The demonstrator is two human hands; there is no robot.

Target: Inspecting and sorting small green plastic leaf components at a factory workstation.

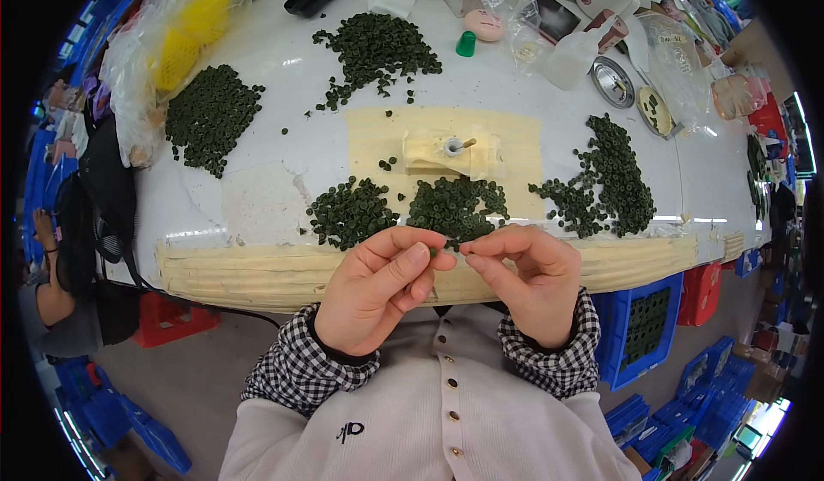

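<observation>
My left hand [378,284] is closed in a pinch on a small dark green piece [433,253], mostly covered by the thumb and fingers. Close beside it, my right hand [534,282] pinches thumb against forefinger; anything between those tips is too small to make out. Both hands are over the table's front edge. Just beyond them lie a pile of small dark green ring-shaped parts [457,208] and another such pile [352,212] to its left. Behind these, a taped block [429,153] carries a metal socket with a short brown peg [468,144] sticking out.
More green parts lie in piles at the far left [212,119], back [378,48] and right [614,176]. A clear bag with yellow netting [193,39], a green cap [466,44] and a round metal dish [612,82] stand around. A blue crate [639,326] sits below the table's right side.
</observation>
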